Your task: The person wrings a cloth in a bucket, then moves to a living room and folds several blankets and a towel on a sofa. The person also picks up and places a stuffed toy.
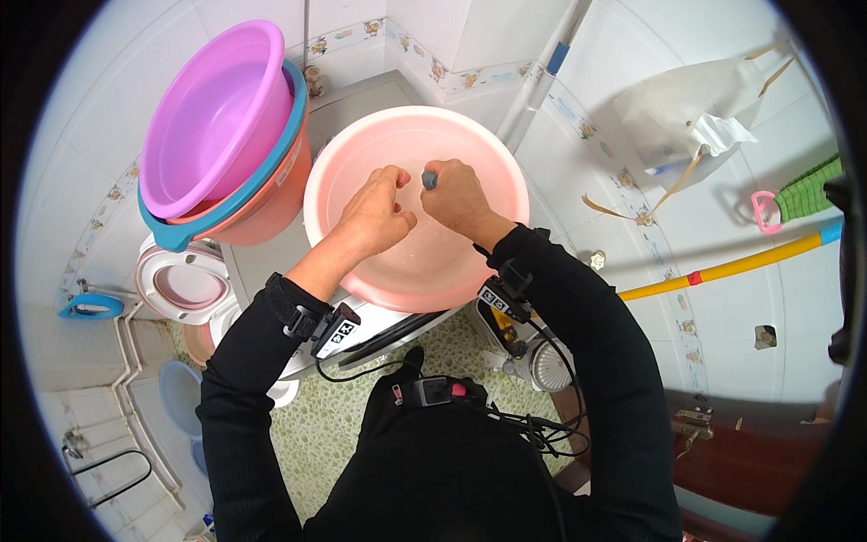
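A large pink plastic basin (413,298) stands on top of a washing machine, with what looks like water in it. Over its middle, my right hand (457,196) is closed on a small dark grey thing, perhaps bunched cloth (429,179), that pokes out between thumb and fingers. Most of that thing is hidden in the fist. My left hand (379,210) is just to the left, over the basin, its fingers curled but apart, with nothing seen in it. The two hands do not touch.
Stacked purple, blue and orange basins (210,122) lean at the left on the machine top (261,261). Beyond them is a toilet seat (183,284). A yellow pole (725,267) and a hanging bag (691,115) are at the right wall. Cables (542,433) hang by my right side.
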{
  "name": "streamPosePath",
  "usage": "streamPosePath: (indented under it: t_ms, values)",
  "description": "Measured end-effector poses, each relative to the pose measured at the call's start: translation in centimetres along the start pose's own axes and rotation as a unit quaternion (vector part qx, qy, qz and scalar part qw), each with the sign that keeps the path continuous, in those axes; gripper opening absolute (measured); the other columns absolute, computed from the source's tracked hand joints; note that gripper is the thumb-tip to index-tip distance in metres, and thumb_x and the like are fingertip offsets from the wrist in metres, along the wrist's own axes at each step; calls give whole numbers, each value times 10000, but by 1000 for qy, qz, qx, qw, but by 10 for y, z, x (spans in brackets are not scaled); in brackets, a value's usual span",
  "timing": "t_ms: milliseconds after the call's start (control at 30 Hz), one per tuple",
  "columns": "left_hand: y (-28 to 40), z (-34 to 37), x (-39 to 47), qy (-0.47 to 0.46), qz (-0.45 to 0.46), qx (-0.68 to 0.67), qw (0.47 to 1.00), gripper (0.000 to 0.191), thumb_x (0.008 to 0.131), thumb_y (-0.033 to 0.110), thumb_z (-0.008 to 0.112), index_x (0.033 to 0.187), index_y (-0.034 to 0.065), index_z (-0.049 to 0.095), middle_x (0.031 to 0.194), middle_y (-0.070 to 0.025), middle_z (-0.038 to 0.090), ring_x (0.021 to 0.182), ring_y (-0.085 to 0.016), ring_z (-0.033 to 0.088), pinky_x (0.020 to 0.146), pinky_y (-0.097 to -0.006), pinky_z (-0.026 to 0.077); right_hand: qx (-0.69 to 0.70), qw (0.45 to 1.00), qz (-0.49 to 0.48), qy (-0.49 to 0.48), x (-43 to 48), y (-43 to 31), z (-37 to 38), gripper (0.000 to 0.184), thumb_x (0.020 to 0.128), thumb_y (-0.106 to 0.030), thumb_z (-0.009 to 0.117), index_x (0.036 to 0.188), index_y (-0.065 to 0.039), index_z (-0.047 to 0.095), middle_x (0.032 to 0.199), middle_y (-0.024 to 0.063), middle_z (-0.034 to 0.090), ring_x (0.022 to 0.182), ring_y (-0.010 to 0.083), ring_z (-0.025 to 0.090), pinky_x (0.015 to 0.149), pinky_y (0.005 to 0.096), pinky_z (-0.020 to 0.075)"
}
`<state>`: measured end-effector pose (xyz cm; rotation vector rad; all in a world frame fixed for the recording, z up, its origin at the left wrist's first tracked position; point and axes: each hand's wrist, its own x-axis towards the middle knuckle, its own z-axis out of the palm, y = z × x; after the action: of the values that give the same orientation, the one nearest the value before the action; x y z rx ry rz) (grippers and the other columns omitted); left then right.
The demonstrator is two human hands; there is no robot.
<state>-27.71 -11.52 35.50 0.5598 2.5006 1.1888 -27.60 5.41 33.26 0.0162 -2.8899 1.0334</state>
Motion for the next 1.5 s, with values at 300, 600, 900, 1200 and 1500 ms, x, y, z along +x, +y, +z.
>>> streamPosePath:
  t_ms: [300,600,900,1200,1500]
  values:
    - [3,9,4,-2,59,3,998,529,786,66,679,1274,12,483,1277,-158,498,1072,-270,585,856,-364,515,253,963,75,-52,-21,9,-12,160,740,-141,686,831,-29,617,666,100,616,548,238,616,490,368,478]
    - [52,46,-20,-84,128,-76,985,499,825,9,656,1291,12,478,1273,-86,512,990,-179,576,796,-300,512,499,847,183,-18,-136,33,-92,171,825,-170,734,916,-74,626,785,35,646,556,107,582,438,243,389]
    - [108,178,-47,-271,171,-40,946,448,850,30,672,1268,15,510,1136,-65,573,898,-146,563,778,-287,498,507,766,341,201,-388,122,-171,162,875,-217,708,950,-133,591,789,16,661,572,95,581,413,243,367]
    - [127,338,-75,-377,197,120,897,399,819,127,734,1156,-10,571,1095,-135,611,865,-202,629,784,-347,518,503,517,503,476,-770,159,-116,122,888,-161,680,956,-122,587,788,37,653,569,115,568,404,233,385]
    - [161,509,-122,-488,204,249,811,354,783,173,753,1070,-4,646,979,-152,688,879,-246,641,798,-364,507,556,134,525,630,-1048,107,118,122,911,-195,641,967,-103,583,772,63,632,564,146,563,383,265,419]
